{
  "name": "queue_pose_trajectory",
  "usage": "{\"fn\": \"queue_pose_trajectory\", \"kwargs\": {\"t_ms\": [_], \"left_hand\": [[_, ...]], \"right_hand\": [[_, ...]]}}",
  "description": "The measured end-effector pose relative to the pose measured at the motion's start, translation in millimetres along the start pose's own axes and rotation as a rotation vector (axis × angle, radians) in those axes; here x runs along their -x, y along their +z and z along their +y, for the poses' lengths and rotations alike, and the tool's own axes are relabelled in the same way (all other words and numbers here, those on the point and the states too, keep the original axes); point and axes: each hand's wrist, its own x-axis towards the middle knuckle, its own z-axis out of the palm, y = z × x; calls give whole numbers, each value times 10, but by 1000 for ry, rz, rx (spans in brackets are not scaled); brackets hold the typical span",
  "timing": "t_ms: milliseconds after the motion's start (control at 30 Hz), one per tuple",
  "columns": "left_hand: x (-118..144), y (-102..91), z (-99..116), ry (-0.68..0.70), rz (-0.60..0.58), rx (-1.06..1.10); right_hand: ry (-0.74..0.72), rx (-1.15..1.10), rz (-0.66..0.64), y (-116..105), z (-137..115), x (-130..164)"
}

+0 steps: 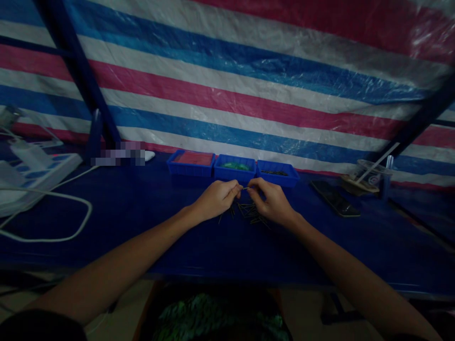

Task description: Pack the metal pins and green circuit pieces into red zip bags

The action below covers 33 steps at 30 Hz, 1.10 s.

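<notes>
My left hand (222, 195) and my right hand (273, 199) meet just above the blue table, fingertips pinched. Between them runs a thin yellowish rod (245, 188), gripped near both ends; its exact kind is too small to tell. Below lies a loose pile of thin dark rods (250, 211), partly hidden by my right hand. Right behind my hands stand three small blue bins in a row. The left bin (192, 171) has flat pinkish-red material in it, the middle bin (232, 175) green see-through pieces, and the right bin (279, 179) more thin dark rods.
A dark phone (334, 198) lies to the right, near a clear plastic cup (371, 173) with a straw-like stick. On the left are a white power strip (50, 177) and a looped white cable (89, 213). A striped plastic sheet (227, 94) hangs behind the table.
</notes>
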Motion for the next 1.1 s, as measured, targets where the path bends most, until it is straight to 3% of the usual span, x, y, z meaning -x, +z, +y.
{"fn": "queue_pose_trajectory", "kwargs": {"t_ms": [167, 300, 433, 567, 633, 700, 800, 867, 1000, 1100], "left_hand": [[-31, -48, -32, 8, 1, -44], [-60, -200, -235, 21, 23, -204], [-28, -312, -526, -134, -141, -376], [32, -226, -600, -307, -353, -359], [57, -126, -536, -342, -440, -322], [79, -23, -437, -337, -491, -301], [97, 98, -273, -282, -501, -244], [96, 151, -179, -232, -491, -189], [87, 152, -85, -137, -455, -163], [143, 21, -136, -49, -437, -213]], "right_hand": [[-99, 129, 38, -114, 31, -22], [-24, 219, 383, -380, 87, -41], [40, 279, 713, -618, 248, -58], [161, 378, 821, -663, 602, -54], [283, 464, 677, -628, 787, -31], [401, 555, 392, -567, 897, -2], [449, 593, 10, -447, 817, 9], [367, 535, -92, -371, 606, -17], [100, 302, -154, -290, 134, -40], [-47, 87, -328, -266, 44, 92]]}}
